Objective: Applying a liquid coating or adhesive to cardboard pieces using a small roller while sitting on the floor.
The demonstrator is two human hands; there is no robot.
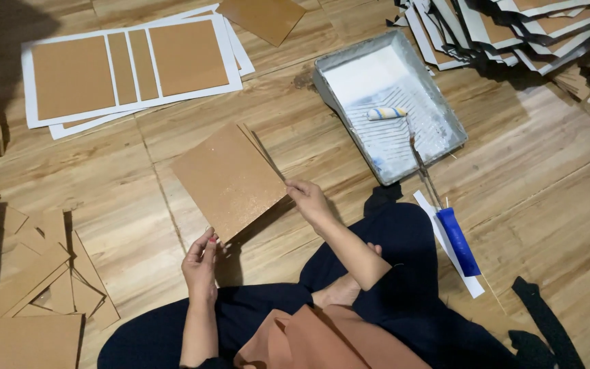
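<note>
The glue-speckled brown board (230, 181) is best kept level, pinched at opposite edges by the left hand (201, 263) and the right hand (308, 199), clear of the floor (548, 198).

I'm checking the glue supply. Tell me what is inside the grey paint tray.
The grey paint tray holds white liquid pooled at its far end and a small roller lying on the ribbed slope, handle sticking out. The liquid covers the tray floor beneath it.

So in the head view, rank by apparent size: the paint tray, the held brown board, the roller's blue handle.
1. Paint tray
2. Held brown board, close to the tray; being nearer the camera makes this unsure
3. Blue handle, clearly smallest
</note>
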